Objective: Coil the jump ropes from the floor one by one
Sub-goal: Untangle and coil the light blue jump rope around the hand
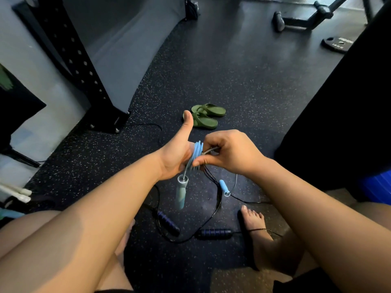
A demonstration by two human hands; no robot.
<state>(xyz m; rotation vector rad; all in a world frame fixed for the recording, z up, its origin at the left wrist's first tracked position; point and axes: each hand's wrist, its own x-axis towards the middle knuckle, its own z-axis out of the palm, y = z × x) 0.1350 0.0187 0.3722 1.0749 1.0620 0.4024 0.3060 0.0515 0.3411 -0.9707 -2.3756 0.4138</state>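
Head view — left hand (176, 157) | looped glossy blue cord (195, 153) | right hand (228, 153) pinching it

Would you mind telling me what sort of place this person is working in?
Most likely a gym. The floor is dark speckled rubber flooring, a weight plate lies at the upper right, and a black perforated rack upright stands on the left. Jump ropes lie around, one with dark blue handles.
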